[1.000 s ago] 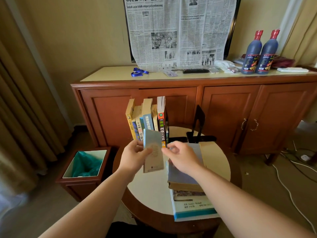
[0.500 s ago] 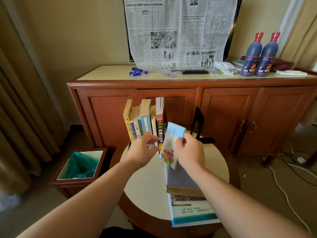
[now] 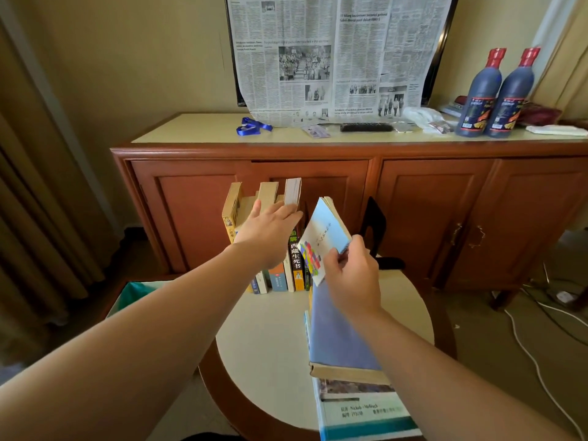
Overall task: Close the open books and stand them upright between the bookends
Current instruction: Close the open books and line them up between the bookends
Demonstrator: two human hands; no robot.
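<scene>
A row of upright books stands at the far side of the round table. My left hand reaches over them with straight fingers touching their tops. My right hand grips a thin closed light-blue book, tilted, in the air just right of the row. A black bookend stands to the right, with a gap between it and the row. A closed grey-blue book lies flat on a larger book at the table's near right.
A wooden sideboard stands behind the table, carrying two dark bottles, a blue lanyard and a remote. A newspaper hangs on the wall. A bin with a green liner sits left. Cables lie on the floor at right.
The thin book passed from my left hand to my right and moved up toward the gap. My left hand let go and reached forward onto the upright books.
</scene>
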